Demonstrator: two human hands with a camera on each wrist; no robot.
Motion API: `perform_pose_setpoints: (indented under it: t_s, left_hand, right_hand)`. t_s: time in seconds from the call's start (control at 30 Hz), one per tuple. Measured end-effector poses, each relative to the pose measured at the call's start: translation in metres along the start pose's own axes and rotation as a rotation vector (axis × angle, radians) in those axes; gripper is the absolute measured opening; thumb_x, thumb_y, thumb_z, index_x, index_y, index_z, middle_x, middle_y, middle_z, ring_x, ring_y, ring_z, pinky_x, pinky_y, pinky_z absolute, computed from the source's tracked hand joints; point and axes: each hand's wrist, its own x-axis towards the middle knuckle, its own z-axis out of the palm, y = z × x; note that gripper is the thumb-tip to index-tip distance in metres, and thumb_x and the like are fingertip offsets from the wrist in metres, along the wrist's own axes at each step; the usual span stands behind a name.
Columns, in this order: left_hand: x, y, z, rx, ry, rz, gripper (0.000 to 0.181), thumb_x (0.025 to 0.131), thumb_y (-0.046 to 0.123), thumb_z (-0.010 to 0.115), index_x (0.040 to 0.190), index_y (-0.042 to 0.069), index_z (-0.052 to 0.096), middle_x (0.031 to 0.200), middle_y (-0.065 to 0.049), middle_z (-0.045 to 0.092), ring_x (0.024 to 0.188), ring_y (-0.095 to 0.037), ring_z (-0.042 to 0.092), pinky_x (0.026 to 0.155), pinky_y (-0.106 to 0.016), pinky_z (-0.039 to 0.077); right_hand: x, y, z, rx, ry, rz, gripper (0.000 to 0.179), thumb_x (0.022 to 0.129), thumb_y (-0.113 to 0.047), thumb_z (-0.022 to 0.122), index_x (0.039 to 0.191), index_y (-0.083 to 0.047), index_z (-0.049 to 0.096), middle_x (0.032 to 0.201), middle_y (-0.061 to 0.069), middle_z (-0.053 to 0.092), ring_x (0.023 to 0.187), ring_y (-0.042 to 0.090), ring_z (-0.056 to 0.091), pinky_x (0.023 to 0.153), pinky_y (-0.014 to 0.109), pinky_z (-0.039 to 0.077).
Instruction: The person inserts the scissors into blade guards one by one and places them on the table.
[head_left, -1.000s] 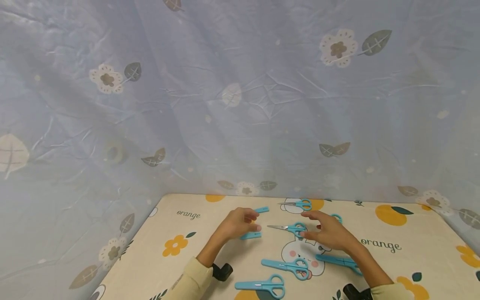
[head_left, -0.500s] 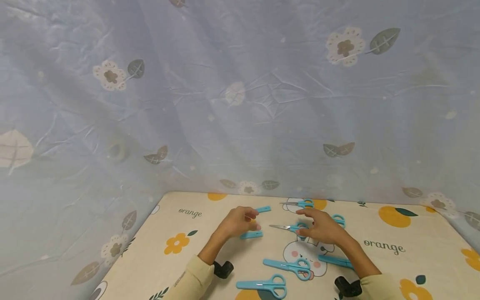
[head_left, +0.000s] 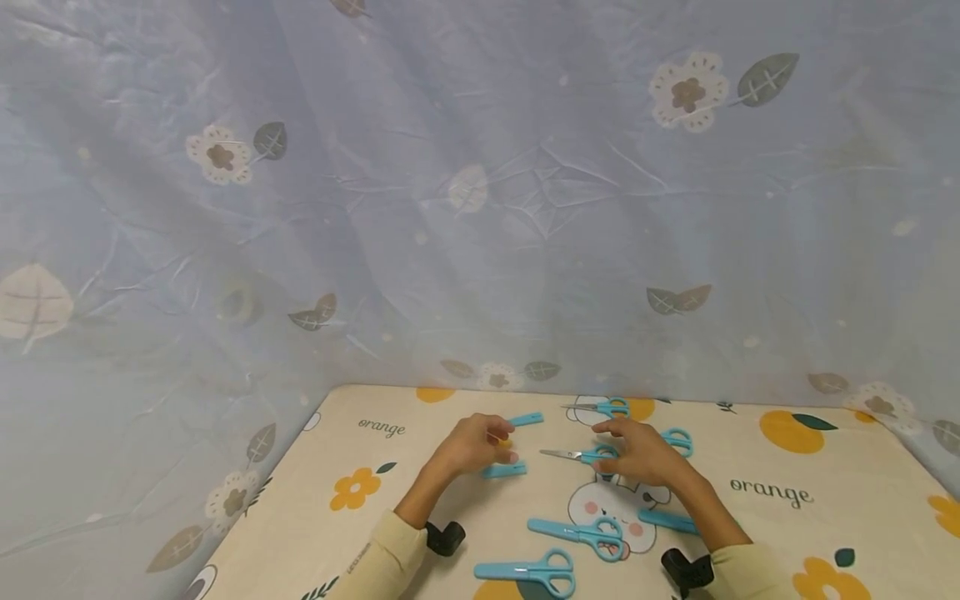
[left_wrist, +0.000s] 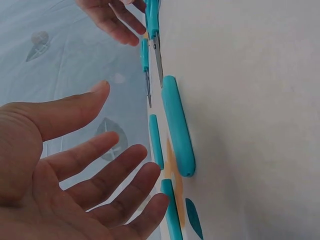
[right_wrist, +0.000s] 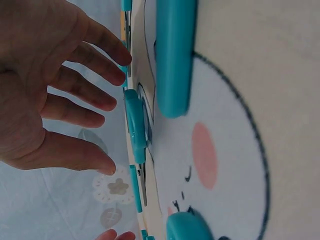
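My left hand (head_left: 474, 444) hovers over the left side of the table with relaxed, spread fingers and nothing in them. Close by lie light-blue scissor covers: a near cover (head_left: 505, 471) and a far cover (head_left: 527, 418); the left wrist view shows another cover (left_wrist: 171, 210). Fingers apart and holding nothing, my right hand (head_left: 641, 452) overlaps the blue handles of bare-bladed scissors (head_left: 573, 455), whose tips point left. Farther back lie other uncovered scissors (head_left: 600, 407). The right hand partly hides a third pair of scissors (head_left: 677, 442).
Nearer me lie covered scissors in the middle (head_left: 573, 533), covered scissors at the front (head_left: 525, 572) and covered scissors on the right (head_left: 667, 522), partly behind the right forearm. A patterned cream cloth (head_left: 420, 533) covers the table. A grey-blue curtain (head_left: 480, 250) hangs behind.
My right hand has shifted slightly left over the scissors' handles, and more of the handle behind it shows. The left hand stays almost in place. The head view has shifted a little.
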Motion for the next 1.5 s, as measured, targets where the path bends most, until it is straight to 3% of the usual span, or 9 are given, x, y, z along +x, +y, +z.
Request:
perform_pose_setpoints:
  t_s: [0.43, 0.87, 1.13, 1.5]
  left_hand:
    - [0.003, -0.005, 0.003, 0.033, -0.033, 0.011, 0.048, 0.086, 0.016, 0.091, 0.127, -0.003, 0.074, 0.122, -0.019, 0.076, 0.116, -0.038, 0.071, 0.101, -0.053, 0.058]
    - [0.003, -0.007, 0.008, 0.086, -0.009, -0.04, 0.043, 0.084, 0.01, 0.092, 0.123, 0.0, 0.076, 0.114, -0.014, 0.077, 0.105, -0.026, 0.069, 0.099, -0.049, 0.058]
    - [0.003, -0.012, 0.012, 0.123, -0.005, -0.048, 0.041, 0.082, 0.011, 0.093, 0.12, 0.003, 0.078, 0.107, -0.008, 0.077, 0.095, -0.016, 0.065, 0.092, -0.039, 0.057]
    - [0.003, -0.012, 0.006, 0.005, -0.016, -0.057, 0.036, 0.083, 0.008, 0.091, 0.117, 0.002, 0.079, 0.108, -0.011, 0.078, 0.097, -0.018, 0.068, 0.09, -0.038, 0.058]
  right_hand:
    - [0.002, -0.001, 0.008, -0.049, 0.012, 0.006, 0.063, 0.09, -0.022, 0.088, 0.142, 0.004, 0.064, 0.141, 0.023, 0.069, 0.127, 0.049, 0.064, 0.099, 0.06, 0.058]
    - [0.002, -0.004, 0.018, -0.119, 0.05, -0.024, 0.053, 0.089, -0.013, 0.088, 0.136, 0.003, 0.069, 0.134, 0.021, 0.071, 0.127, 0.051, 0.059, 0.1, 0.062, 0.055]
    - [0.002, -0.005, 0.023, -0.138, 0.051, -0.023, 0.048, 0.088, -0.012, 0.088, 0.132, 0.0, 0.072, 0.134, 0.019, 0.072, 0.123, 0.046, 0.06, 0.101, 0.061, 0.055]
    - [0.0, -0.005, 0.017, -0.069, 0.045, -0.013, 0.048, 0.087, -0.009, 0.088, 0.132, -0.002, 0.072, 0.13, 0.017, 0.074, 0.125, 0.048, 0.064, 0.097, 0.061, 0.057]
